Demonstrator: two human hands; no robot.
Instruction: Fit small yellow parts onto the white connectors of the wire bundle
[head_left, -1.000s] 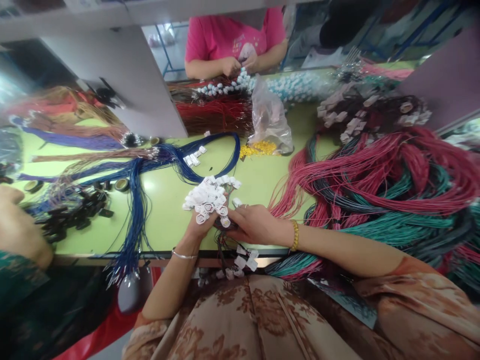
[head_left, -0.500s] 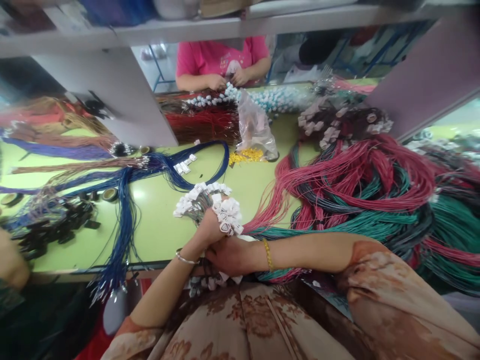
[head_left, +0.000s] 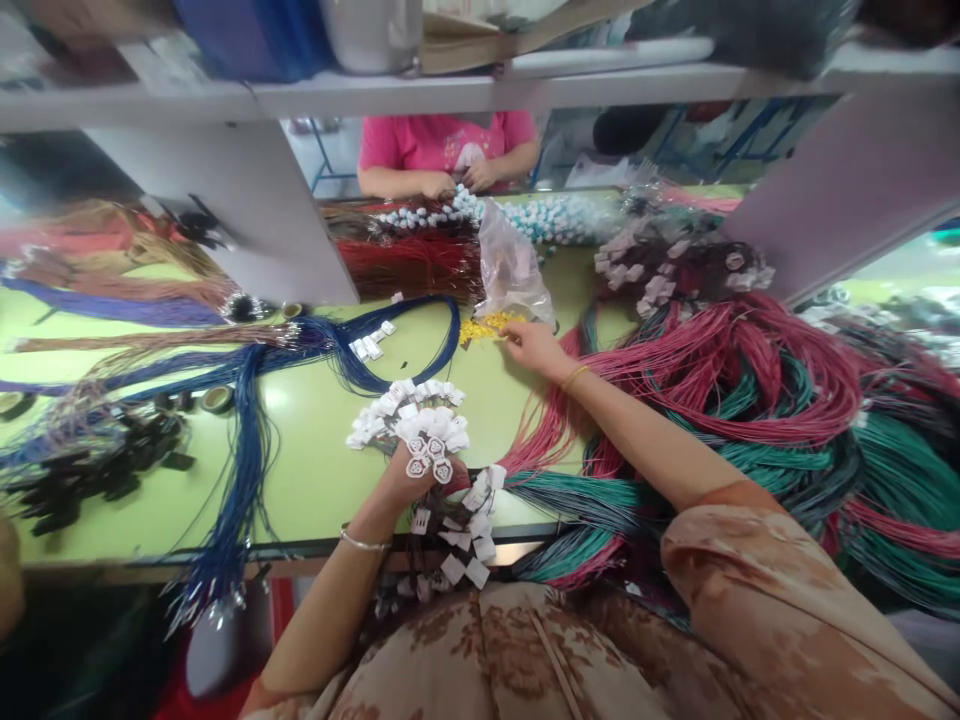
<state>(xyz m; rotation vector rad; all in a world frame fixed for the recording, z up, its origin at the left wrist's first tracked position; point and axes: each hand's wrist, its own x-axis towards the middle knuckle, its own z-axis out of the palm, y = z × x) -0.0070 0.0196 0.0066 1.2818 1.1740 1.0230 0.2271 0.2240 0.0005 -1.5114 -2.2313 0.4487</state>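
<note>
My left hand [head_left: 409, 478] is closed round a bunch of wires tipped with white connectors [head_left: 431, 430], low over the near edge of the green table [head_left: 307, 440]. More white connectors [head_left: 472, 525] hang at the table edge beside that hand. My right hand [head_left: 536, 348] reaches out to a small heap of yellow pieces [head_left: 480, 328]; its fingers are bent together at the heap's right edge. Whether a piece is between the fingertips is too small to see. A clear plastic bag [head_left: 514, 265] stands just behind the heap.
Red wires [head_left: 735, 370] and green wires [head_left: 795, 470] pile up on the right. Blue wires [head_left: 255, 450] lie on the left, near black connectors [head_left: 97, 450]. A shelf [head_left: 480, 98] crosses above, with panels at both sides. Across the table a person in pink [head_left: 420, 150] handles blue-and-white parts.
My right hand has left the near edge beside my left hand and moved forward to the yellow heap. My left hand keeps its bunch, turned slightly. The view has tilted up a little.
</note>
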